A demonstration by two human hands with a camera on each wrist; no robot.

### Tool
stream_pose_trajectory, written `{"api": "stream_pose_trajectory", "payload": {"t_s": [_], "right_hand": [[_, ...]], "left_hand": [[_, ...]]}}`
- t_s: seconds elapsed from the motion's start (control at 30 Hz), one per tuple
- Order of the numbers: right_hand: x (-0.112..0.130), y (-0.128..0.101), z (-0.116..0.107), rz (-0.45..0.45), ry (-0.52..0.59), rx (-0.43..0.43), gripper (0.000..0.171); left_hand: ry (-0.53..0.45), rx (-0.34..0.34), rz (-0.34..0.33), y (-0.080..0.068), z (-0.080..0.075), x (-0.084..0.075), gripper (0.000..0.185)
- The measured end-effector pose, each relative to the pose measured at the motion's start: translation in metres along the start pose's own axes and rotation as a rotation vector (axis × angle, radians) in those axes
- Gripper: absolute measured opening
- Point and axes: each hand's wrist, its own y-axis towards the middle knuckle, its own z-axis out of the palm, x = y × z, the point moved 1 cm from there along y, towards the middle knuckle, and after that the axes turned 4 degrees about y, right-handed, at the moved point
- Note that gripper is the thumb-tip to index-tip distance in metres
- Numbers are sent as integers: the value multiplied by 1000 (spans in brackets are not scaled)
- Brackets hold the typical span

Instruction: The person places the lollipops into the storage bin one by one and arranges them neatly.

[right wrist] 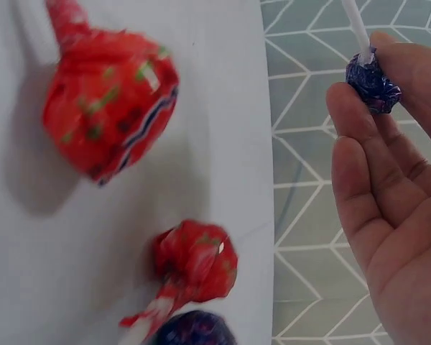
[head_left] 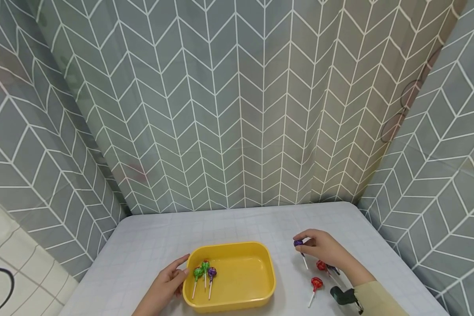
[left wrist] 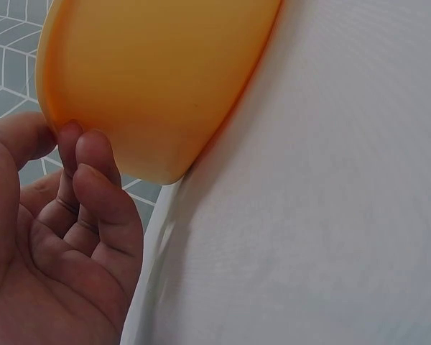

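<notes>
My right hand (head_left: 327,249) pinches a purple-wrapped lollipop (head_left: 298,242) by its head, between thumb and fingertips. The white stick points down toward the table in the head view. Below that hand lie two red lollipops (head_left: 317,283), large in the right wrist view, and another purple lollipop (right wrist: 195,330), partly hidden. My left hand (head_left: 167,281) grips the left rim of a yellow tray (head_left: 269,267), with fingertips against its wall in the left wrist view. Inside the tray, at its left side, rest two green lollipops (head_left: 198,272) and a purple lollipop (head_left: 212,272).
A white cloth covers the table (head_left: 154,232). Grey chevron curtains (head_left: 253,109) hang behind it and on both sides. A dark device (head_left: 341,296) is strapped at the right wrist, close over the table beside the red lollipops.
</notes>
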Motion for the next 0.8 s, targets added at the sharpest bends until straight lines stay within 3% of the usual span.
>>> {"api": "stream_pose_trajectory", "payload": {"t_s": [0.5,0.8], "right_hand": [[20,13,9,-99,50,69,33],[32,22,18,-115,81,100,37]], "left_hand": [[1,0,-4,-2,0,-3,73],[2,-10,-10,-2,0,-3,72]]}}
